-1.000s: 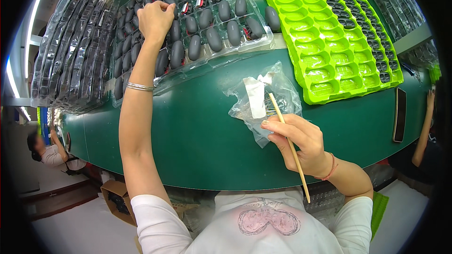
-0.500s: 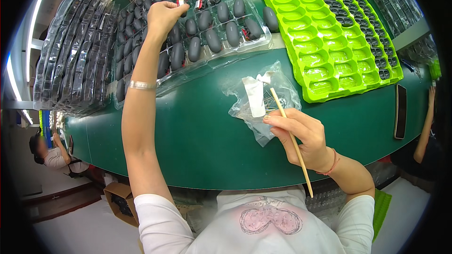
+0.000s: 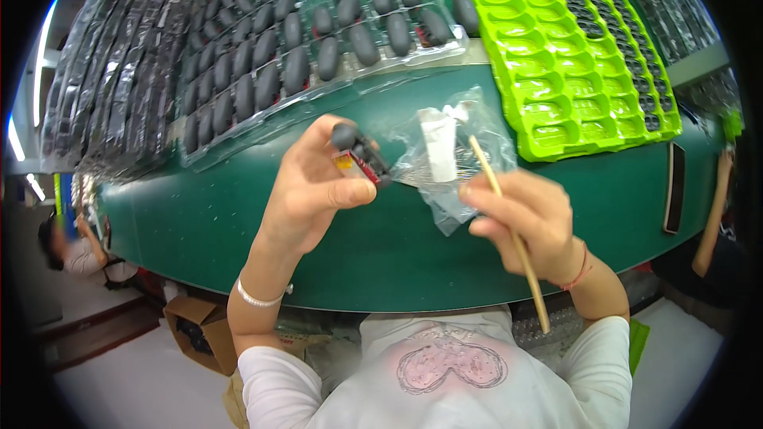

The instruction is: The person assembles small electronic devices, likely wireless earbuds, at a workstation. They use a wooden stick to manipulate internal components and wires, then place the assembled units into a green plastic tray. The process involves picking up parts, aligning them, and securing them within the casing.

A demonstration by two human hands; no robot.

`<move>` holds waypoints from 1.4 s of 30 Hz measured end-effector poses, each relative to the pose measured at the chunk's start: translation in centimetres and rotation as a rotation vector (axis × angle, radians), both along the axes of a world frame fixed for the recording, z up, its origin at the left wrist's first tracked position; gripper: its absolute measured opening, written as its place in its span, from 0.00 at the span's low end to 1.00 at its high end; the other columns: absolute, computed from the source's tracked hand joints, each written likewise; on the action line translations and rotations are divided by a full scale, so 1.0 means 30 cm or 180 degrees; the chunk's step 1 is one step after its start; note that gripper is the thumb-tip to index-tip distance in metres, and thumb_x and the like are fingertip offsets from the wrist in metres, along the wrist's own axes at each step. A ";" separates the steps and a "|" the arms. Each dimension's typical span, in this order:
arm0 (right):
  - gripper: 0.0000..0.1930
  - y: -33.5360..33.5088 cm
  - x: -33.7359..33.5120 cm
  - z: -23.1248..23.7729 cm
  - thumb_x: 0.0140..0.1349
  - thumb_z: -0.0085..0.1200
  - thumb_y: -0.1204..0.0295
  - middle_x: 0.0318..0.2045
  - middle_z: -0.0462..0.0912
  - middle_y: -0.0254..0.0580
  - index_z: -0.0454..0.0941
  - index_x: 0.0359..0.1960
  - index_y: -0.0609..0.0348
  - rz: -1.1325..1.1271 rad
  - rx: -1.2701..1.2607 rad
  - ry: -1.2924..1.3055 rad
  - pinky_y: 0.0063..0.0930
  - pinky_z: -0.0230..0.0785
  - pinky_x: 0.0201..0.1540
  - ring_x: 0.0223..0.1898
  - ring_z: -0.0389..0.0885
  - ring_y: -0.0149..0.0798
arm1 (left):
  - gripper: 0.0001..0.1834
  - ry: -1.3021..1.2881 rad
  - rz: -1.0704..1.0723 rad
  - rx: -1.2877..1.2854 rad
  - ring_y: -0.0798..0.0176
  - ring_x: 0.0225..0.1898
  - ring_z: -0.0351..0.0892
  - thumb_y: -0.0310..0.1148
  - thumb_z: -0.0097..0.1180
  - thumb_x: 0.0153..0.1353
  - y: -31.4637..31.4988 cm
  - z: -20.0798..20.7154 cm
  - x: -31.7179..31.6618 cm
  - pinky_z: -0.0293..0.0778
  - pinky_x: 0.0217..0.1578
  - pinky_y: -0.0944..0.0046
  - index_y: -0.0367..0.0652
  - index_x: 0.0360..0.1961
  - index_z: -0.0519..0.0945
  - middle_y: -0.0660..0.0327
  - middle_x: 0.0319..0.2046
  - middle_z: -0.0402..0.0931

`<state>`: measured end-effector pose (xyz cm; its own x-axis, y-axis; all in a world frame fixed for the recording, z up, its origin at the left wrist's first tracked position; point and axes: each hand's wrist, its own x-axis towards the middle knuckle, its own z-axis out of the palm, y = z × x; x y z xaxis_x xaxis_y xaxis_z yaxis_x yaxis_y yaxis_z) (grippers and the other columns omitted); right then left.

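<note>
Over the near part of the green table, my left hand point(image 3: 306, 183) is closed round a dark grey oval plastic part point(image 3: 367, 160), whose visible side has red and yellow on it. In my right hand point(image 3: 528, 218), a pale wooden stick point(image 3: 509, 222) is pinched at a slant, its upper tip near the bag. Between the hands lies a clear plastic bag point(image 3: 453, 210), with thin metal pins and a white strip point(image 3: 439, 147) on it. Beyond my left hand, a clear tray point(image 3: 381, 71) holds rows of similar grey oval parts.
A bright green moulded tray point(image 3: 548, 143) with small black pieces in some pockets lies at the right. Stacked clear trays point(image 3: 103, 87) stand at the left. A dark flat phone-like object point(image 3: 674, 188) rests near the right edge. People sit at both sides.
My left hand has come back from the clear tray toward me, carrying a grey oval part. My right hand still holds the stick and has shifted slightly right.
</note>
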<state>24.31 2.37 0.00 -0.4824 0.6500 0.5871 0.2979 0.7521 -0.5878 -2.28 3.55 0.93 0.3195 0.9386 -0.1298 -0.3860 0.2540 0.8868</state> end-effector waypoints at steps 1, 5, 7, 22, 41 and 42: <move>0.11 0.026 0.033 0.006 0.54 0.59 0.80 0.33 0.82 0.45 0.80 0.40 0.62 -0.0285 -0.0011 -0.0246 0.30 0.74 0.30 0.29 0.82 0.44 | 0.22 0.0191 0.0153 -0.0012 0.68 0.36 0.77 0.21 0.68 0.47 -0.024 0.005 0.008 0.74 0.38 0.69 0.41 0.42 0.71 0.61 0.36 0.75; 0.07 0.214 0.202 0.014 0.64 0.51 0.76 0.25 0.81 0.47 0.80 0.38 0.65 -0.1721 -0.0377 -0.0283 0.29 0.69 0.27 0.24 0.79 0.39 | 0.20 0.0566 0.0544 0.0256 0.71 0.36 0.75 0.21 0.68 0.49 -0.059 0.011 0.000 0.73 0.39 0.71 0.39 0.42 0.73 0.61 0.36 0.75; 0.07 0.355 0.342 -0.011 0.62 0.55 0.72 0.24 0.81 0.46 0.81 0.35 0.63 -0.2234 0.0225 -0.0491 0.27 0.68 0.27 0.22 0.79 0.39 | 0.19 0.0666 0.0658 0.0444 0.72 0.36 0.74 0.22 0.67 0.50 -0.052 0.013 0.012 0.72 0.40 0.71 0.38 0.42 0.73 0.60 0.37 0.75; 0.11 0.622 0.611 -0.054 0.54 0.63 0.73 0.30 0.80 0.44 0.80 0.39 0.60 -0.1902 0.0873 -0.1512 0.34 0.69 0.38 0.34 0.77 0.45 | 0.22 0.0487 0.0190 0.0281 0.61 0.44 0.80 0.23 0.64 0.55 -0.067 -0.013 0.037 0.75 0.49 0.62 0.33 0.50 0.70 0.46 0.44 0.78; 0.21 0.019 -0.028 -0.028 0.44 0.67 0.83 0.40 0.83 0.52 0.79 0.42 0.62 0.0081 -0.0645 0.0728 0.30 0.77 0.39 0.39 0.83 0.44 | 0.30 0.0382 -0.0044 -0.0028 0.60 0.45 0.80 0.36 0.71 0.50 -0.128 -0.011 0.103 0.76 0.48 0.63 0.34 0.50 0.71 0.44 0.46 0.77; 0.20 0.015 -0.033 -0.028 0.44 0.67 0.84 0.39 0.83 0.52 0.79 0.43 0.63 0.0093 -0.0722 0.0775 0.29 0.77 0.40 0.40 0.83 0.44 | 0.30 0.0366 -0.0069 -0.0042 0.60 0.45 0.80 0.37 0.70 0.50 -0.129 -0.010 0.107 0.76 0.48 0.63 0.34 0.51 0.70 0.44 0.46 0.77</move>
<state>23.33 2.81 -0.84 -0.3660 0.7653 0.5295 0.1083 0.6001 -0.7925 0.92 -0.31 0.62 0.3221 0.9296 -0.1790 -0.2761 0.2732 0.9215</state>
